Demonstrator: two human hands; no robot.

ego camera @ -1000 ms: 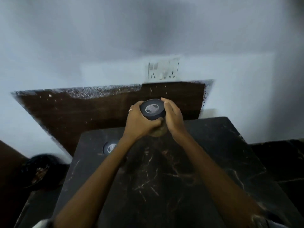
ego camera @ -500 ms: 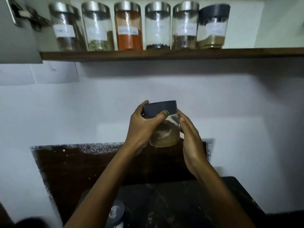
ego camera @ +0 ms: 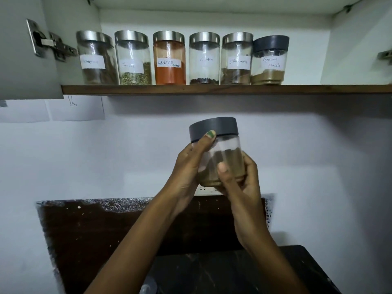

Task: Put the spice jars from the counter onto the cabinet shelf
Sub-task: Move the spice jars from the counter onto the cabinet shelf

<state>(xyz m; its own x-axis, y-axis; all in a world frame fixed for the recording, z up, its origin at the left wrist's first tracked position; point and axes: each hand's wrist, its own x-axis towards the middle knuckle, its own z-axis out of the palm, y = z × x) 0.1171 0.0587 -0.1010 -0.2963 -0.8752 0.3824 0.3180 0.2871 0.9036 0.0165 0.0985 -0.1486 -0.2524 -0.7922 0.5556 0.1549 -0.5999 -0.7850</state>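
Observation:
A glass spice jar (ego camera: 228, 153) with a dark grey lid and brownish powder is held upright in front of the wall, below the cabinet shelf (ego camera: 212, 89). My left hand (ego camera: 191, 164) wraps its left side, thumb on the lid's rim. My right hand (ego camera: 239, 183) cups its lower right side. Several labelled jars stand in a row on the shelf, from a steel-lidded one (ego camera: 96, 58) at the left to the grey-lidded Garam Masala jar (ego camera: 269, 60) at the right. The lid of another jar (ego camera: 148, 287) peeks out on the counter by my left forearm.
The open cabinet door with its hinge (ego camera: 48, 41) hangs at the upper left. Bare shelf lies right of the Garam Masala jar, up to the cabinet's side wall (ego camera: 360, 49). The dark marble counter (ego camera: 233, 272) sits below, with a brown backsplash (ego camera: 95, 230) behind it.
Both hands lifted the jar off the counter and raised it toward the shelf. My view tilted upward, bringing the shelf and its row of jars fully into sight.

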